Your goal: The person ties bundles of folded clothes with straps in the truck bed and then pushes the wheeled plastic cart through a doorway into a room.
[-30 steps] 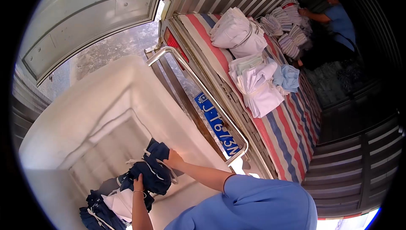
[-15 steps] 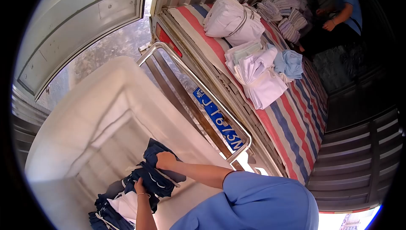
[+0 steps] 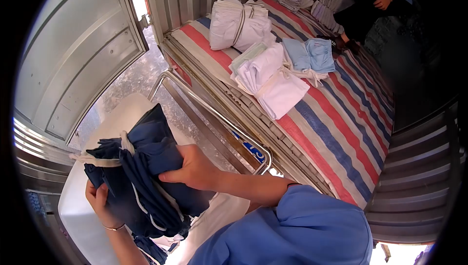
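A bundle of folded navy garments (image 3: 146, 167), bound with a white cloth tie (image 3: 100, 160), is held up above the white bin (image 3: 78, 216). My right hand (image 3: 192, 167) grips its right side, thumb on the near face and the other fingers mostly hidden. My left hand (image 3: 99, 201), with a bracelet at the wrist, is closed on its lower left side. White drawstrings hang along the front of the bundle. Below it, more navy cloth (image 3: 151, 249) shows in the bin, partly covered.
A striped sheet (image 3: 336, 138) covers the truck bed, with tied white bundles (image 3: 239, 23), folded white linen (image 3: 278, 87) and light blue cloth (image 3: 319, 54) on it. A metal rail (image 3: 209, 114) runs between bin and truck. An open door (image 3: 73, 55) stands left. Another person (image 3: 382, 1) is inside.
Both hands have raised the navy bundle from inside the bin toward me. My view has shifted, and the bundle now covers much of the bin.
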